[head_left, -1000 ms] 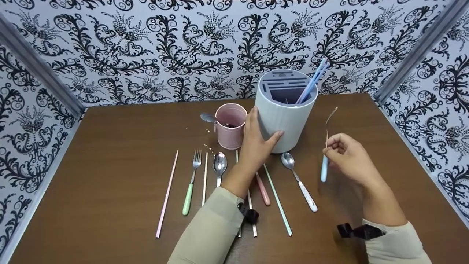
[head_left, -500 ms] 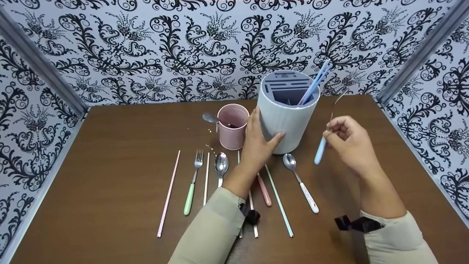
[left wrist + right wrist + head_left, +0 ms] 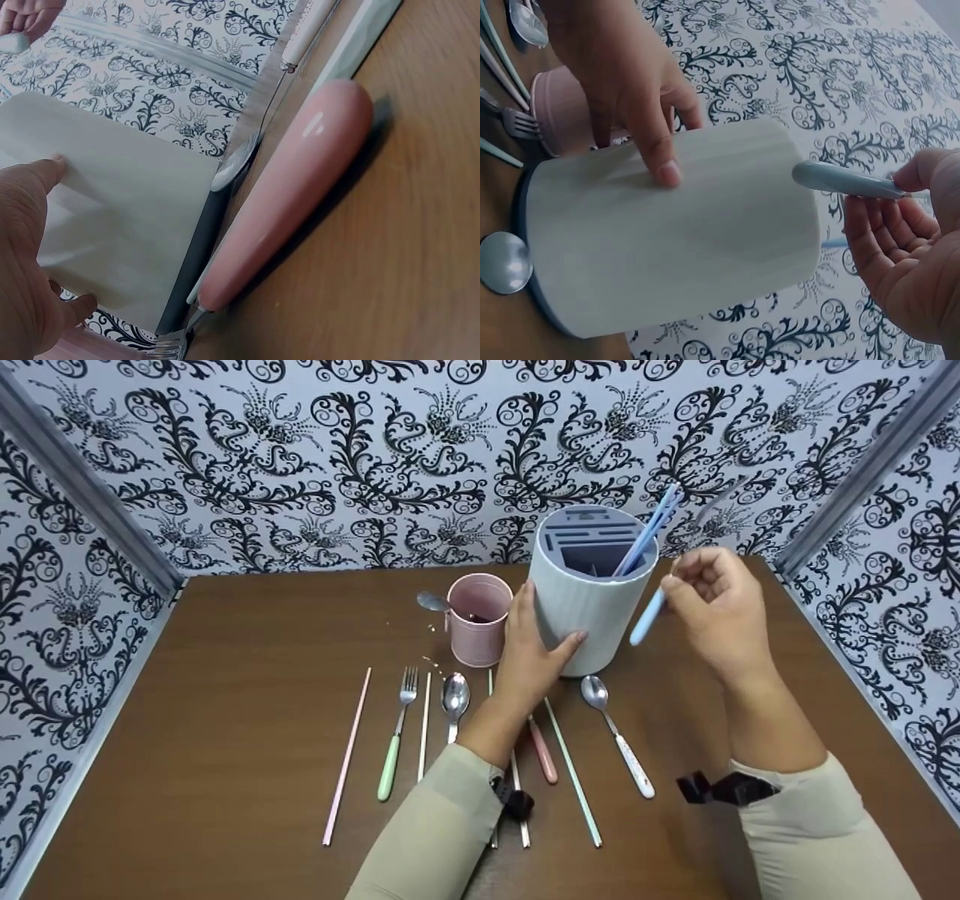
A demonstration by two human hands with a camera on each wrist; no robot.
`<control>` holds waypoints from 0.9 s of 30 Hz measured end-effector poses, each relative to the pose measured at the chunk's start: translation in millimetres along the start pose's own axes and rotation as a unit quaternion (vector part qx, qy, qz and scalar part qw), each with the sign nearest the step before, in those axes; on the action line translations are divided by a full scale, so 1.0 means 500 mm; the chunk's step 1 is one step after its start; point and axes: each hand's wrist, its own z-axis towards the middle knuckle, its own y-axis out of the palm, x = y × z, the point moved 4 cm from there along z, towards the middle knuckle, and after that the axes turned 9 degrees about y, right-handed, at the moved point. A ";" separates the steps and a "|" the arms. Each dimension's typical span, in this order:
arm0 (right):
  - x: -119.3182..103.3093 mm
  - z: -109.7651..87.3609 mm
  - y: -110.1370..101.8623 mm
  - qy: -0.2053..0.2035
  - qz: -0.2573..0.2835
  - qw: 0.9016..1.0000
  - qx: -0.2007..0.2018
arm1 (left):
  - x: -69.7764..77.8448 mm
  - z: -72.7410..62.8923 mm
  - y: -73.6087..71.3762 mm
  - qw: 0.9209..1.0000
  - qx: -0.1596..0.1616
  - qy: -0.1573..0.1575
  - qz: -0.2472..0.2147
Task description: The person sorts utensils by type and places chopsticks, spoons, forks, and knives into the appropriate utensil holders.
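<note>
A white oval utensil holder [image 3: 589,619] with a grey slotted top stands at the back right. My left hand [image 3: 529,652] holds its left side, thumb across the front and fingers on the far side. Blue chopsticks [image 3: 649,529] lean out of its open compartment. My right hand [image 3: 716,604] pinches a blue-handled piece of cutlery [image 3: 646,619] by its thin metal neck, right of the holder near rim height. The handle end points down and left toward the holder wall. Its metal head is blurred against the wallpaper, so I cannot tell fork from spoon.
A pink cup [image 3: 478,634] with a spoon [image 3: 433,601] over its rim stands left of the holder. In front lie a green-handled fork [image 3: 390,757], a large spoon [image 3: 455,697], a pink-handled fork [image 3: 292,195], a white-handled spoon [image 3: 634,765] and several chopsticks [image 3: 346,761]. Patterned walls enclose the table.
My right hand has risen and moved nearer the holder's rim with the blue-handled piece of cutlery, tilting its handle end toward the holder. My left hand stays on the utensil holder.
</note>
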 end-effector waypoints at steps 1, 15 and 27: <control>-0.005 0.003 0.004 -0.005 0.003 1.000 0.002 | 0.000 0.000 0.000 1.000 0.001 0.000 0.001; -0.039 0.041 0.071 -0.075 0.085 0.993 0.039 | 0.003 -0.002 0.000 1.000 0.002 0.005 0.004; -0.040 0.072 0.106 -0.091 0.028 0.993 0.068 | 0.006 -0.003 -0.006 1.000 0.004 0.009 0.005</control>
